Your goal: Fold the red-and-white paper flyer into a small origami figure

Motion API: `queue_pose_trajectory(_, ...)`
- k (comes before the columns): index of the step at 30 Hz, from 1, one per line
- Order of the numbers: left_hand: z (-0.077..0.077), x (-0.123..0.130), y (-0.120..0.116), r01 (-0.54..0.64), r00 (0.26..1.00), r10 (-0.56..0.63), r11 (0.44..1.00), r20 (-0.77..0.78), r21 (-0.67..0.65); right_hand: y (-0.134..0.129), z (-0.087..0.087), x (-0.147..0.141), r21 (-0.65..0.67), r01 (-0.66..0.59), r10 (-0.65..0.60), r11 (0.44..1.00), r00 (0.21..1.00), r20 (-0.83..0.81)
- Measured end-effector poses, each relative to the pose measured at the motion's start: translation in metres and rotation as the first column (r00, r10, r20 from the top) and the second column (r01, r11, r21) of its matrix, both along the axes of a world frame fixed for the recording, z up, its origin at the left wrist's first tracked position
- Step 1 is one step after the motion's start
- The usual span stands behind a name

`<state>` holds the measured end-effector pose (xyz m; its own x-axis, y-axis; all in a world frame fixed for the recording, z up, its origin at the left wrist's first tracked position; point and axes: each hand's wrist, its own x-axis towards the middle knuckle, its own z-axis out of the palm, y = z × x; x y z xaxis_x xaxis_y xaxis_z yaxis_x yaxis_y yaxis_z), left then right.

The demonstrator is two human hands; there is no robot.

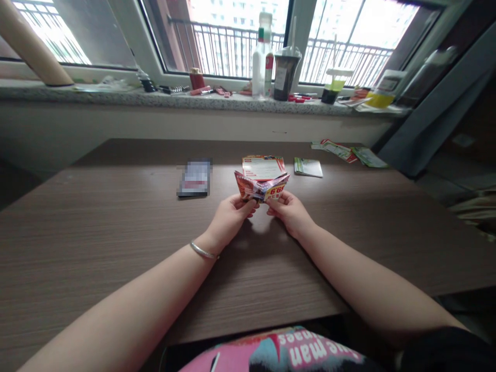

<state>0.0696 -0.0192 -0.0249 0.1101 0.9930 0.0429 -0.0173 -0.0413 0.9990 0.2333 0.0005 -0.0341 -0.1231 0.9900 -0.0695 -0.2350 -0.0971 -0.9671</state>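
Note:
Just above the middle of the wooden table [127,222], a folded paper piece [261,188] with colourful print is held up between both hands. It spreads into pointed flaps at left and right, and yellow-and-red figures show on its right side. My left hand [232,214], with a silver bangle on the wrist, pinches its lower left part, thumb on the near side. The lower right part is pinched by my right hand [290,212] in the same way. Behind the folded paper lies a printed leaflet [264,167], its near edge partly covered from view.
A blurred-out flat dark-edged object [196,178] lies left of the hands. A small stack of cards [308,167] sits to the right, with several leaflets [341,151] at the far right corner. Bottles and cups [284,75] line the stone windowsill [163,103].

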Motion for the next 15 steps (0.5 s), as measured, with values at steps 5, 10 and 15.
queue_pose_trajectory(5,-0.006,0.000,0.001,0.014,0.997,-0.011,0.999,-0.073,0.045,0.001,-0.004,0.004,0.077,-0.004,-0.003,0.997,0.996,0.092)
queue_pose_trajectory(10,-0.015,-0.003,0.004,0.052,0.979,-0.023,0.989,-0.202,0.139,0.002,-0.008,0.006,0.141,-0.019,-0.004,0.990,0.986,0.166)
queue_pose_trajectory(15,-0.012,-0.004,0.002,0.078,0.951,-0.009,0.974,-0.308,0.214,0.001,-0.005,0.010,0.136,-0.095,0.069,0.986,0.981,0.180)
